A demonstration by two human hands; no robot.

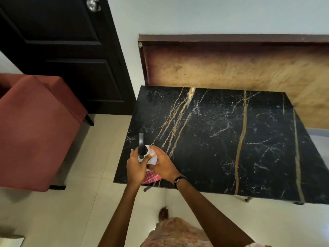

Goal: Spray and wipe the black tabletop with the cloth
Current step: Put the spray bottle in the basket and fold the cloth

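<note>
The black marble-look tabletop (222, 139) has gold and white veins. At its near left corner stands a translucent white spray bottle (153, 156) with a black trigger head (142, 148), nozzle pointing away from me. My left hand (136, 169) wraps the bottle from the left, and my right hand (162, 165) grips it from the right with the thumb near the neck. A pink checked cloth (151, 178) lies on the table edge under my hands, mostly hidden.
A red upholstered chair (35, 125) stands left of the table. A dark door (71, 50) is behind it. A brown wooden board (231, 68) leans on the wall behind the table. Pale floor tiles (80, 211) and my foot (163, 213) are below.
</note>
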